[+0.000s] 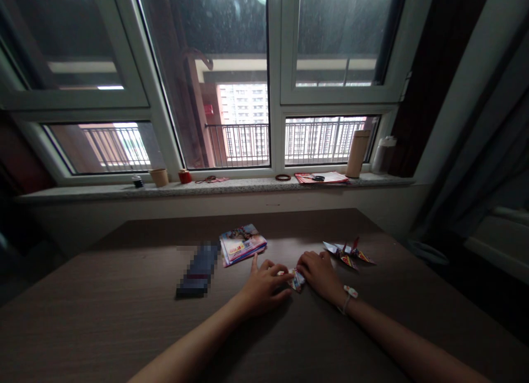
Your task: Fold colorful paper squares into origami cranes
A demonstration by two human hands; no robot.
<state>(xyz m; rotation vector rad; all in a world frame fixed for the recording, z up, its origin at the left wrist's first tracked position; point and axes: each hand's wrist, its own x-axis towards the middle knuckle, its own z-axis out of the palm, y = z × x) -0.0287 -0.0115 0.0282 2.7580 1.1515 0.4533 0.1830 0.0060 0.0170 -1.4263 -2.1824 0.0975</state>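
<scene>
A small piece of folded printed paper (297, 282) lies on the table between my hands. My left hand (264, 286) holds it from the left, index finger reaching onto the paper and little finger lifted away from the others. From the right, my right hand (320, 271) has its curled fingers on the paper's upper right edge, covering part of it. That wrist wears a bracelet (350, 292). Just beyond the right hand sit folded paper cranes (349, 255) with pointed wings, made of similar colourful print. Past the left hand is a stack of printed paper sheets (243, 245).
A dark blurred-out object (198, 273) lies left of the stack on the brown table (103, 278). Along the stone windowsill (243, 187) stand a paper cup (159, 177), a red spool (184, 176), a bead bracelet (283, 177), scissors (317, 178) on papers and a tan flask (357, 153).
</scene>
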